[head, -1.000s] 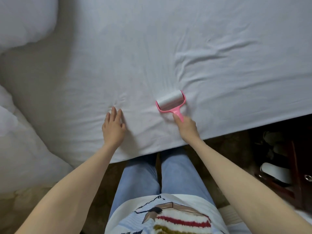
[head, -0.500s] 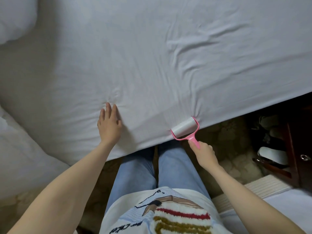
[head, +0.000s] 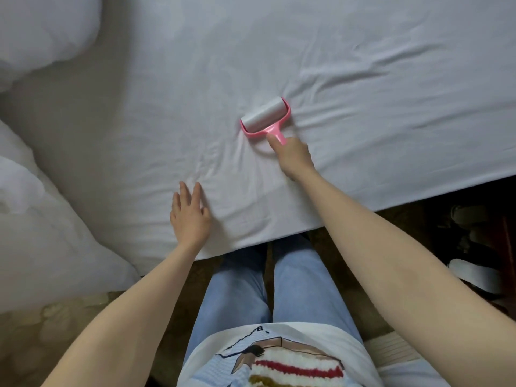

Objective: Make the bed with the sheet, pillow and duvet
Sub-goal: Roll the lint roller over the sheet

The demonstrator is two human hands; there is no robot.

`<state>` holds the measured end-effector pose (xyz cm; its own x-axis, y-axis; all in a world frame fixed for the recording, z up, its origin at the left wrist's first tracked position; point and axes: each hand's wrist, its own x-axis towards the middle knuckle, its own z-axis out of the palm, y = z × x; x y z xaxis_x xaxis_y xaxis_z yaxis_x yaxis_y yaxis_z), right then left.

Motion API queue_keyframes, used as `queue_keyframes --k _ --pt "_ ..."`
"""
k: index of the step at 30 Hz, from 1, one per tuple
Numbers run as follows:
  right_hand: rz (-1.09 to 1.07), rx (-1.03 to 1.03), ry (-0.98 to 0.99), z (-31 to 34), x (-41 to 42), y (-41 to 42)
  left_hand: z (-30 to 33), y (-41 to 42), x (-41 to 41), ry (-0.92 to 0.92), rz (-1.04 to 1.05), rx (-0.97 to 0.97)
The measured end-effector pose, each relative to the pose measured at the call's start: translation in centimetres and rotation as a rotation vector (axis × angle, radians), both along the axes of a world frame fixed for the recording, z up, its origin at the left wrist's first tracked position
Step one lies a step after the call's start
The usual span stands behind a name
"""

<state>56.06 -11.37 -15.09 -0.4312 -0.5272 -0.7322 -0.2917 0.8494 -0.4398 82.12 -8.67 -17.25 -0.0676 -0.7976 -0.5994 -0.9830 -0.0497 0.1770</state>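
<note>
A white sheet (head: 321,51) covers the bed and fills the upper two thirds of the frame, its near edge running from lower left up toward the right edge. Creases fan across it right of centre.

The right hand (head: 293,157) sits just right of the frame's centre, fingers curled round the pink handle of a lint roller (head: 265,117), with the index finger laid along the stem. The roller's pale drum lies on the sheet directly above and slightly left of that hand, tilted so its right end points toward the upper right. Small wrinkles bunch in the sheet below and left of the roller.

The left hand (head: 190,216) lies below and left of the roller, well apart from it, palm down on the sheet near the bed's edge, fingers straight and close together, holding nothing.

A white duvet (head: 42,219) is heaped along the left edge of the frame, spilling past the bed's lower left corner. A rounded white mass in the upper left corner may be the pillow (head: 42,29); that cannot be told for certain.

The person's legs in blue jeans (head: 237,297) stand against the bed at bottom centre, above a white printed shirt (head: 265,356).
</note>
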Motion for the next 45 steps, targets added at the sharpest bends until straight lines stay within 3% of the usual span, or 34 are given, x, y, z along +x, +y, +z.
queue_keyframes --k 4,8,13,24,29,40,45 --pt "-0.117 -0.009 -0.047 0.1 1.7 1.7 -0.1 0.5 1.0 0.017 -0.013 0.004" --pt "0.018 0.007 -0.040 0.3 2.9 10.8 -0.2 0.5 1.1 0.031 -0.011 -0.006" --pt "0.038 0.181 -0.031 1.3 2.5 20.9 -0.4 0.8 0.8 0.025 0.006 -0.020" --pt "0.026 0.263 0.028 2.3 2.3 25.3 -0.2 0.6 1.1 0.030 -0.006 -0.019" --pt "-0.052 0.168 -0.027 2.8 3.1 22.3 -0.1 0.4 0.6 0.032 0.017 -0.029" --pt "-0.261 -0.015 -0.182 0.8 2.0 0.3 0.0 -3.9 -0.8 0.044 0.035 -0.052" --pt "-0.377 -0.048 -0.268 1.7 2.1 -3.3 0.2 -5.9 -1.1 0.043 0.059 -0.061"
